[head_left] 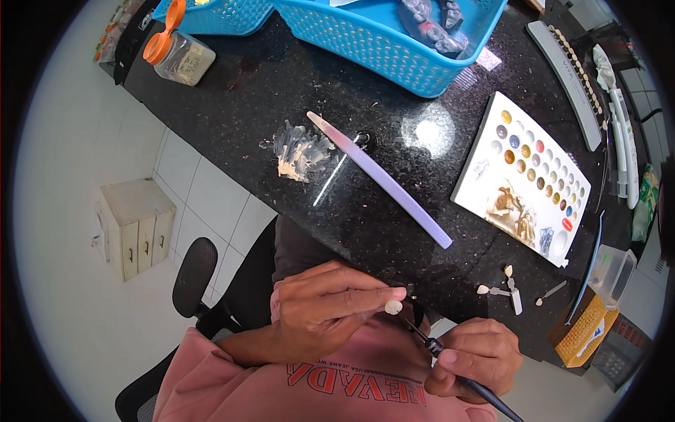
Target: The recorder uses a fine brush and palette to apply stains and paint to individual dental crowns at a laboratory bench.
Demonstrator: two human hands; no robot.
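Head view, left hand (327, 309): I have it at the lower centre of the frame, fingers bunched narrow on a pale tooth-shaped piece (394, 307); the thumb is hidden from me, but I judge this a pinch.
Tooth-shaped piece: right at the left index fingertip, just below it in the frame, its lower side uncovered.
Right hand (485, 355): lower right of centre, thumb and fingers closed around a slim dark brush (434, 346).
Brush end: it points up and left, just beside the piece; I can't tell whether they touch.
Palette (470, 193): right of the frame, colours in its wells, brown and blue smears near its lower end; I judge some mixing done.
Progress on the piece: under way, I'd say; it looks pale all over, too small for me to tell what is finished or left.
Tooth-shaped tabs (516, 301): lower right, on the black table (246, 91), apart from both hands.
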